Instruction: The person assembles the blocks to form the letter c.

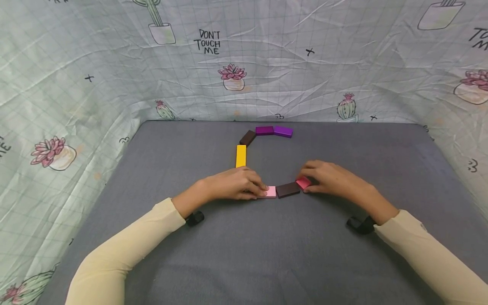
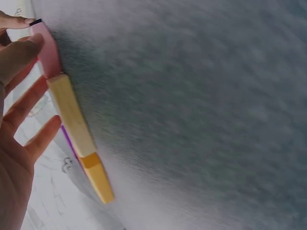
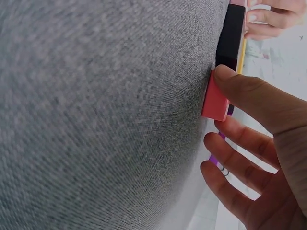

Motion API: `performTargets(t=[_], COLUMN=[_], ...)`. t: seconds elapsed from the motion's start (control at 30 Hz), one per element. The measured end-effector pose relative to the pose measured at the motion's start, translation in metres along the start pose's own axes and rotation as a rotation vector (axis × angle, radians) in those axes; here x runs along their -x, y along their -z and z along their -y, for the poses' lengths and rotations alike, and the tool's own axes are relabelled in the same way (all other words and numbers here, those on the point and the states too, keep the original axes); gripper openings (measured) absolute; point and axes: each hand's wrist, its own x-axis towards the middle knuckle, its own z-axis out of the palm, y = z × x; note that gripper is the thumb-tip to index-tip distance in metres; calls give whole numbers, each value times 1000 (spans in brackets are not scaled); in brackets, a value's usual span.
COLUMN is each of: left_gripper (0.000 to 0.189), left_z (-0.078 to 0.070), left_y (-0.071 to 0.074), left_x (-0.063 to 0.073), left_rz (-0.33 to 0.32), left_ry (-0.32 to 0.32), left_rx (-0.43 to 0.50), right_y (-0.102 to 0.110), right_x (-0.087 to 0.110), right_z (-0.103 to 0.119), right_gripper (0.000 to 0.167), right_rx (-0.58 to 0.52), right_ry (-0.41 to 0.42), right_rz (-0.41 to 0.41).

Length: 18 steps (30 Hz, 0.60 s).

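Observation:
Small flat rectangular blocks lie end to end in a curved row. My left hand (image 1: 238,184) pinches the light pink block (image 1: 271,192) between thumb and fingers. Against that block's right end lies a black block (image 1: 288,190). At the black block's other end, my right hand (image 1: 335,180) pinches a coral-red block (image 1: 303,183), seen larger in the right wrist view, thumb on its near side. A plain wood block (image 2: 72,115), hidden under the left hand in the head view, joins the pink block to the yellow block (image 1: 241,156).
Beyond the yellow block the row bends through a dark brown block (image 1: 248,138), a dark purple block (image 1: 264,131) and a brighter purple block (image 1: 283,132). Grey cloth (image 1: 259,254) covers the table. A cactus-printed sheet (image 1: 267,63) hangs behind and at both sides.

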Motion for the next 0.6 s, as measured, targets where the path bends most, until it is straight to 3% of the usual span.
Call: performTargets(t=[0.33, 0.5, 0.6], left_gripper=[21, 18, 16], left_z=[-10, -15, -17], left_y=[5, 5, 8], left_x=[-7, -12, -9], left_rz=[52, 26, -27], left_ry=[59, 77, 89], left_rx=[-27, -55, -67], right_y=[1, 10, 17], right_x=[4, 12, 20], right_z=[-1, -6, -10], right_gripper=[38, 45, 46], right_rx=[4, -8, -5], right_ry=[-21, -41, -52], right_rz=[-5, -40, -70])
